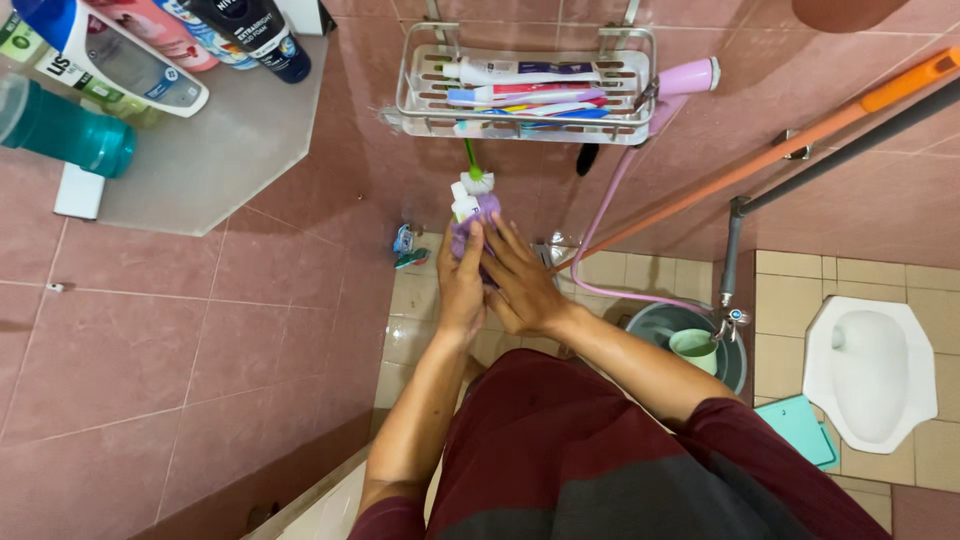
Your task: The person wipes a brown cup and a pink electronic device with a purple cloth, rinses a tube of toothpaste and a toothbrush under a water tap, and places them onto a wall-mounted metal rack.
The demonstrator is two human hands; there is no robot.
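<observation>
Hands meeting around purple bottle (pixel 486 212) with white cap, just below wire rack (pixel 420 105) on far wall. Left hand (pixel 461 285) wrapping bottle from left side; right hand (pixel 520 283) pressing against it from right, fingers spread. Bucket (pixel 650 322) sitting near right.

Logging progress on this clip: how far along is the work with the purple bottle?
Done: the purple bottle is off any shelf and up in front of the wall. In hand: left hand and right hand both wrap it, white cap on top; whether the cap is open can't be told. Left: it has not been set into the wire rack or onto the corner shelf.
</observation>
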